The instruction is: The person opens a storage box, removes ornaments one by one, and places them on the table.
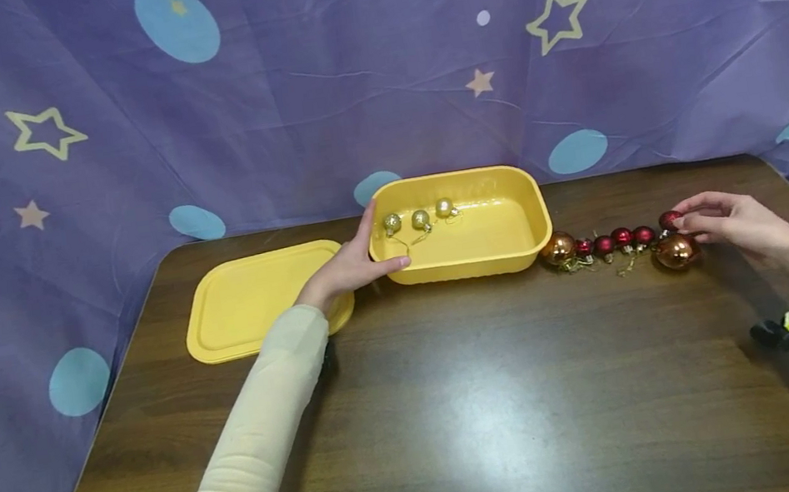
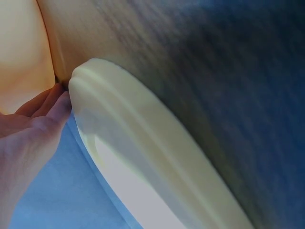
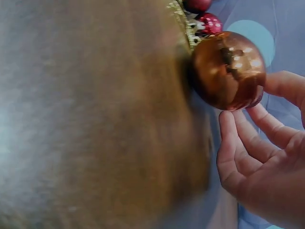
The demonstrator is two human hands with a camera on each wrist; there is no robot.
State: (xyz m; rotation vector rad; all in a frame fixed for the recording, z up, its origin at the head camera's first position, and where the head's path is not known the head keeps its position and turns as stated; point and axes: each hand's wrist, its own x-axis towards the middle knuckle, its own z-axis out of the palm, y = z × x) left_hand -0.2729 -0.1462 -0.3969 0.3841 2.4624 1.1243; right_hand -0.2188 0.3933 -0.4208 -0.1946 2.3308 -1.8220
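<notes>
My left hand [image 1: 348, 271] rests against the left end of a yellow plastic container [image 1: 464, 270], thumb along the front corner and fingers stretched up the side. Three small gold baubles [image 1: 421, 219] with strings lie inside it, towards the left. On the right, my right hand [image 1: 746, 228] pinches a small red bauble [image 1: 669, 221] between thumb and fingertips. Just in front of that bauble is a large copper bauble [image 1: 677, 251], which mostly hides it in the right wrist view. Several more red baubles [image 1: 622, 237] line up leftwards to another copper bauble [image 1: 559, 248] beside the container.
A flat yellow lid [image 1: 236, 302] lies left of the container, partly under my left forearm. Both sit towards the back of a dark wooden table [image 1: 421, 435]. Behind its far edge hangs a purple cloth [image 1: 374, 97] with stars and blue spots.
</notes>
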